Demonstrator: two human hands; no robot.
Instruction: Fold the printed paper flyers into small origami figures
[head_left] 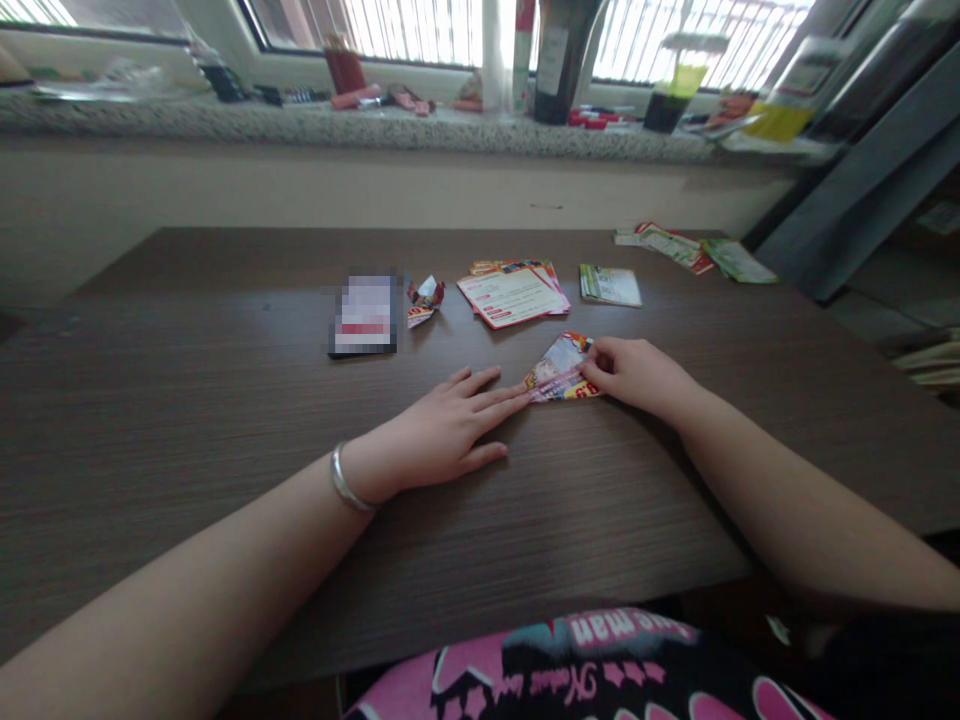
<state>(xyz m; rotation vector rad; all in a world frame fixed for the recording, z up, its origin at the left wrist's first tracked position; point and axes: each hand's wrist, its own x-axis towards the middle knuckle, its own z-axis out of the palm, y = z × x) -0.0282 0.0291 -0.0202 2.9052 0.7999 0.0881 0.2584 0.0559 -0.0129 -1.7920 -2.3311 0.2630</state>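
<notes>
A colourful printed sheet of paper (559, 368), folded into a pointed shape, lies on the brown table (225, 420). My left hand (442, 430) rests flat with its fingers spread, and its fingertips touch the paper's left corner. At the paper's right side my right hand (637, 372) pinches the edge between thumb and fingers. Beyond the hands stands a small folded paper figure (426, 300) in red and white. Beside it is a fanned pile of printed cards (514, 293).
A blurred-out phone-like slab (365, 312) lies left of the folded figure. Smaller green-and-white cards (610, 286) and more printed papers (671, 246) lie toward the back right. Bottles, a dark container (559, 60) and small items crowd the stone windowsill (262, 120).
</notes>
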